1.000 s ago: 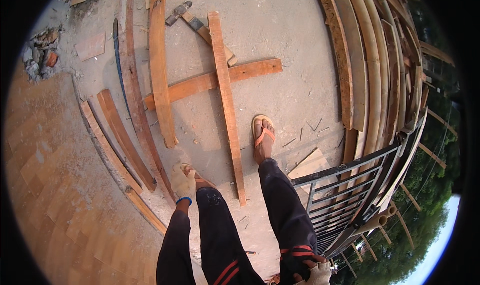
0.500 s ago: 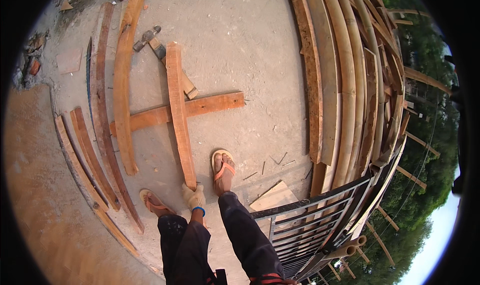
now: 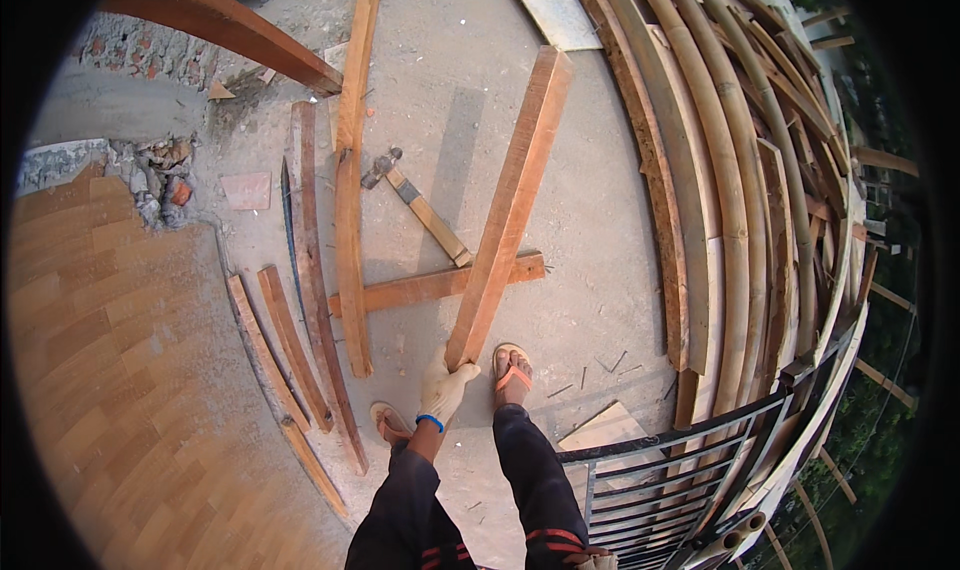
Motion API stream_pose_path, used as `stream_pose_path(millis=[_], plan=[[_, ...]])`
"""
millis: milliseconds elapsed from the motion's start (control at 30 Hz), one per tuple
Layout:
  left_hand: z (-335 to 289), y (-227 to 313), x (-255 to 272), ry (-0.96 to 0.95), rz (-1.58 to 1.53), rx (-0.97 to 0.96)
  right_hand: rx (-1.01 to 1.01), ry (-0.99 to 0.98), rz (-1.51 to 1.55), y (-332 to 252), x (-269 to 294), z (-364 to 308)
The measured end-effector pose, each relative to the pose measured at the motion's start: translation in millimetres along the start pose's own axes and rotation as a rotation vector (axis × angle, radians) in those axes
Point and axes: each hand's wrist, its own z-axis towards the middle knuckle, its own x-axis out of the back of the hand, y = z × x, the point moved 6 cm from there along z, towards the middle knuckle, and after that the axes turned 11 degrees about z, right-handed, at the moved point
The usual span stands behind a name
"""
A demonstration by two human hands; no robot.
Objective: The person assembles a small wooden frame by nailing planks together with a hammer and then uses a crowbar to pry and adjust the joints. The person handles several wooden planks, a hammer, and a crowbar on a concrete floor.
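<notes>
My left hand (image 3: 442, 395), in a pale glove with a blue band at the wrist, is closed round the near end of a square reddish wooden beam (image 3: 515, 200). The beam is tilted, its far end raised and casting a shadow on the floor. Beneath it, a second wooden piece (image 3: 420, 288) lies crosswise on the concrete. A hammer (image 3: 430, 215) with a wooden handle rests on the floor, its handle end close to that crosswise piece. At the lower edge, a tan shape may be part of my right hand (image 3: 598, 560); its fingers do not show.
Several long planks (image 3: 352, 190) lie on the left, near a tiled floor (image 3: 110, 370). Bamboo poles and boards (image 3: 735, 220) are stacked along the right, by a black metal railing (image 3: 670, 445). Loose nails (image 3: 612, 363) lie beside my sandalled foot (image 3: 513, 370). A reddish beam (image 3: 230, 30) slants at upper left.
My left hand has lifted the beam off the crosswise piece and swung its far end to the right. The whole view has shifted, bringing more of the tiled floor into sight.
</notes>
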Motion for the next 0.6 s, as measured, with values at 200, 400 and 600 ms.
stream_pose_path(millis=[200,400,600], plan=[[22.0,52.9,70.6,-0.051,0.177,-0.087,-0.027,-0.079,0.106,11.0,6.6,25.6],[4.1,72.2,131.1,-0.102,0.379,-0.044,0.152,-0.244,-0.22,8.0,3.4,126.5],[-39.8,72.7,135.2,-0.146,0.286,-0.084,0.181,-0.396,-0.022,-38.3,63.3,251.7]])
